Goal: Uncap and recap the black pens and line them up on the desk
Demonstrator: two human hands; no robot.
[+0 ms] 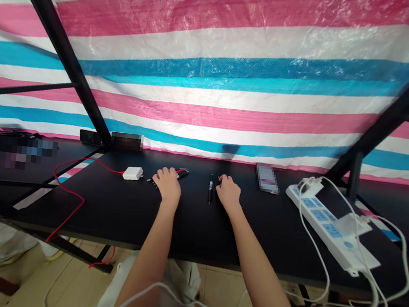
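Observation:
On the black table, my left hand (167, 185) is closed over several pens (183, 173). Their ends stick out on both sides of the hand, some black and one with red. A single black pen (210, 189) with a pale band lies lengthwise between my two hands, touching neither. To its right, my right hand (228, 193) rests on the tabletop with its fingers curled in. A thin, dark, pen-like thing shows at its fingertips; most of it is hidden by the hand.
A white charger (133, 173) with a red cable lies left of my left hand. At the right stands a white power strip (332, 229) with plugs and looping cables. A blurred phone-like thing (267, 178) lies toward the back. Slanted black bars (59, 48) frame the table (116, 217).

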